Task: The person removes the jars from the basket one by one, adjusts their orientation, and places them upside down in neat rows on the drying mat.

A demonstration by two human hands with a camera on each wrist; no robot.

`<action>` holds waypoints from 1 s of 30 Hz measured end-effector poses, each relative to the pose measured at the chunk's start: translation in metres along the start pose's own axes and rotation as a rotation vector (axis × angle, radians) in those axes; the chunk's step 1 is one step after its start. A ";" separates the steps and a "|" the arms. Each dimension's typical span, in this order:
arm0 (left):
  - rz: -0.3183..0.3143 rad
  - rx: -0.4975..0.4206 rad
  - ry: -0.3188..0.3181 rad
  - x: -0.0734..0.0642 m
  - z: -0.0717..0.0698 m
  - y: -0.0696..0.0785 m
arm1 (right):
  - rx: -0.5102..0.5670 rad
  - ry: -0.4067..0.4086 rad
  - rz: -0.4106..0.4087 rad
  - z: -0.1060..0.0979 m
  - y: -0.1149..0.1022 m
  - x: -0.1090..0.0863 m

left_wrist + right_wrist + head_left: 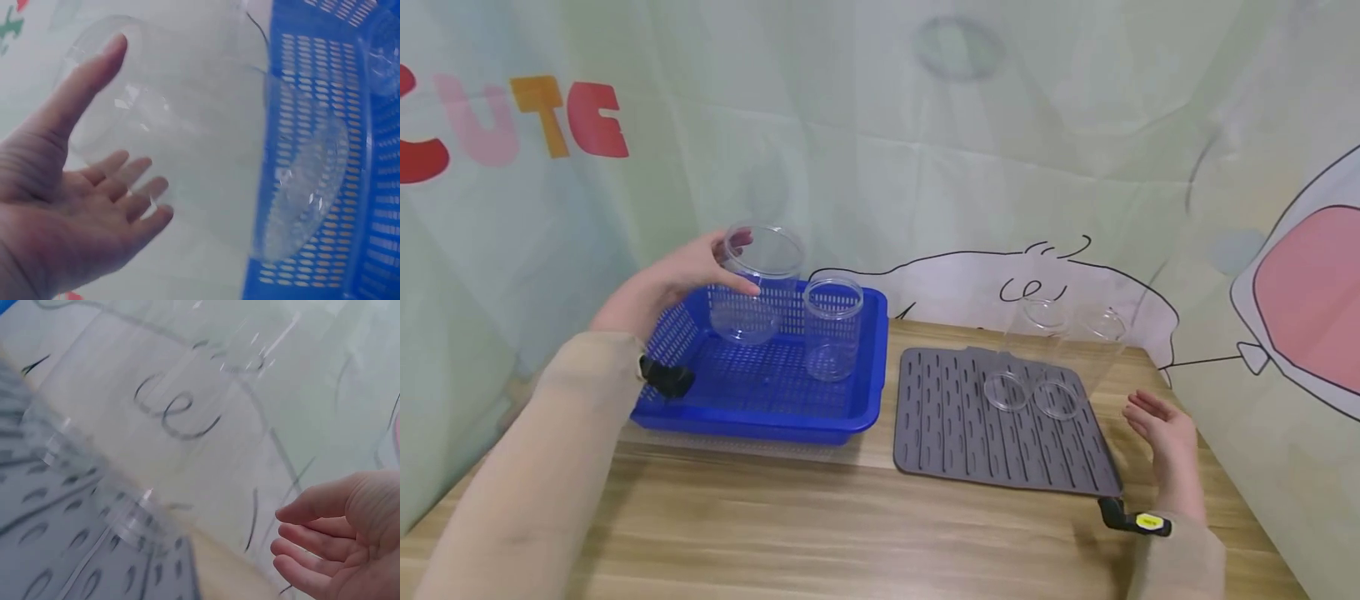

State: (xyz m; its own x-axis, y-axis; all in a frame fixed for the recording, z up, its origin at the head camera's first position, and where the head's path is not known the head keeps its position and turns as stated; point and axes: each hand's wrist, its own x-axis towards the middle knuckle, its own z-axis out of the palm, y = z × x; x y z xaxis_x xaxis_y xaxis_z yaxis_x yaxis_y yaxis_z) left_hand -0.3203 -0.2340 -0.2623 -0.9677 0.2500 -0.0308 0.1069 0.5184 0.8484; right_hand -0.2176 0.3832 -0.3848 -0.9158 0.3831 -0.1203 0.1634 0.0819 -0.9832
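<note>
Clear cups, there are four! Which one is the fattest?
The wide cup at the left hand. It is plainly wider than the slim cup beside it in the blue basket and the two slim ones on the grey mat.

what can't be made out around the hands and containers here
Head view: whether the left hand grips the wide transparent cylindrical container; its faint see-through wall obscures contact.
Left wrist view: the rest of the narrower transparent cylinder, cut off by the right edge.
Right wrist view: outlines of the two slim transparent cylinders, blurred.
Head view: print on the yellow label, too small.
</note>
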 end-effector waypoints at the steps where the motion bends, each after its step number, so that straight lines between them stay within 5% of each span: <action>1: 0.004 0.012 0.018 -0.002 0.001 0.004 | 0.015 0.012 -0.009 -0.001 -0.005 -0.002; 7: 0.076 0.086 0.157 -0.020 0.014 0.034 | 0.080 0.095 -0.117 -0.003 -0.036 -0.017; 15: 0.213 0.335 0.421 -0.041 0.051 0.075 | 0.179 0.229 -0.321 0.010 -0.074 -0.043; 21: 0.308 0.423 0.518 -0.052 0.093 0.088 | 0.120 0.163 -0.410 0.032 -0.093 -0.064; 30: 0.489 0.578 0.602 -0.066 0.159 0.100 | -0.001 0.018 -0.706 0.071 -0.104 -0.085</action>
State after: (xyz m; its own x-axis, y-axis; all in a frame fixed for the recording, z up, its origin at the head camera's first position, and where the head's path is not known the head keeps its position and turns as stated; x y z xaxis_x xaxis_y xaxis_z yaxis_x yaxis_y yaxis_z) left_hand -0.2099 -0.0688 -0.2597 -0.7241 0.1677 0.6690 0.4690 0.8309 0.2995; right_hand -0.1829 0.2773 -0.2817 -0.7965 0.2534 0.5489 -0.4676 0.3173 -0.8250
